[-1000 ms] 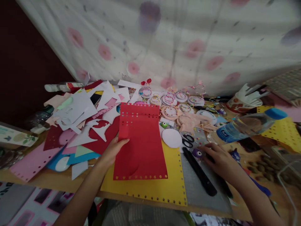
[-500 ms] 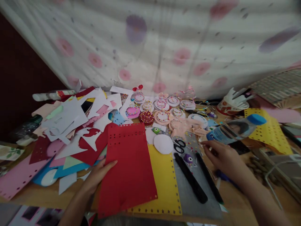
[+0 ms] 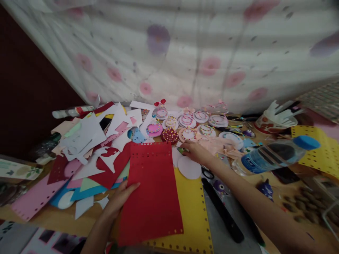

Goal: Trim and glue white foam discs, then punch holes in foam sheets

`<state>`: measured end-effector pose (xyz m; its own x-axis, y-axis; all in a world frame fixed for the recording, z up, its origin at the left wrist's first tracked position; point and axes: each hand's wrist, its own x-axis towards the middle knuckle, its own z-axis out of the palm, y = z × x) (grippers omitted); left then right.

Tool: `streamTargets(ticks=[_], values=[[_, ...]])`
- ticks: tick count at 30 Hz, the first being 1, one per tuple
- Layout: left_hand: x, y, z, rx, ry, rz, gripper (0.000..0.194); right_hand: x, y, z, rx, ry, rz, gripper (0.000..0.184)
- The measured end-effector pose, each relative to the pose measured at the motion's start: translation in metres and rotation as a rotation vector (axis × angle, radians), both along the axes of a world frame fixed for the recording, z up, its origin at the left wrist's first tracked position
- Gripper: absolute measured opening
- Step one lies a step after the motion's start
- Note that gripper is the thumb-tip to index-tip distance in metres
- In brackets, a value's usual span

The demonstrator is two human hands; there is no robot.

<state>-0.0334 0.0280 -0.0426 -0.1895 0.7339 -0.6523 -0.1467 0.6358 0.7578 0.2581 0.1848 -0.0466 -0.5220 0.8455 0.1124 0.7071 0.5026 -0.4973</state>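
From the head camera, the left hand (image 3: 120,199) comes up from the near edge of the tabletop (image 3: 47,220), forearm angled inward, its thumb laid on top of the red sheet (image 3: 152,190) at that sheet's left edge and the other fingers tucked under it, so it grips the sheet by the side. The red sheet has a row of punched holes along its far and near edges; it lies slightly tilted, overlapping the yellow sheet (image 3: 194,211) beneath it, and its near corner reaches out to the table's front edge. The right arm stretches long across the middle of the table from the near right corner, over a black bar-shaped tool (image 3: 222,215) and a grey mat (image 3: 219,236). The right hand (image 3: 194,151) is palm down with fingers loosely spread and extended, holding nothing; its fingertips rest at the far side of a white paper circle (image 3: 189,168), just beside the red sheet's far right corner. Beyond the fingertips stand round decorated discs (image 3: 188,134). A heap of paper scraps (image 3: 87,141) lies toward the far left corner, and a water bottle (image 3: 275,155) lies on its side to the right.
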Motion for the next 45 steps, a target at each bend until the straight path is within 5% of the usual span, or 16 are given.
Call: streamTargets(ticks=[5,10,15,20,23,29,33,37,42,45], values=[[-0.005,0.004,-0.004,0.015,-0.043,-0.035,0.031,0.025,-0.058,0.022,-0.001,0.294,-0.270,0.023],[-0.014,0.007,-0.009,0.045,-0.120,-0.053,0.043,0.008,-0.131,-0.001,-0.545,0.497,-0.056,0.023],[-0.020,0.002,-0.009,0.131,-0.119,0.025,0.059,-0.007,-0.113,-0.031,-0.535,0.585,-0.183,0.038],[-0.034,-0.017,-0.008,0.132,-0.078,0.098,0.050,-0.010,-0.092,-0.018,-0.478,0.606,-0.279,0.040],[-0.042,-0.025,-0.005,0.152,-0.072,0.151,0.053,-0.014,-0.108,-0.007,-0.517,0.662,-0.308,0.037],[-0.034,-0.009,0.005,0.197,-0.074,0.040,0.050,-0.028,-0.159,0.007,-0.995,0.860,-0.259,0.026],[-0.022,0.017,0.012,0.145,-0.076,-0.115,0.042,-0.045,-0.175,0.005,-0.981,0.725,-0.192,0.036],[-0.020,0.023,0.018,0.153,-0.321,-0.048,0.059,-0.050,-0.178,-0.007,-0.960,0.937,-0.394,0.041],[-0.015,-0.017,-0.009,0.266,-0.384,0.163,0.080,-0.050,-0.174,-0.015,-0.969,1.029,-0.471,0.040],[-0.003,-0.044,-0.028,0.207,-0.248,0.047,0.093,-0.055,-0.173,-0.014,-0.958,0.922,-0.499,0.042]])
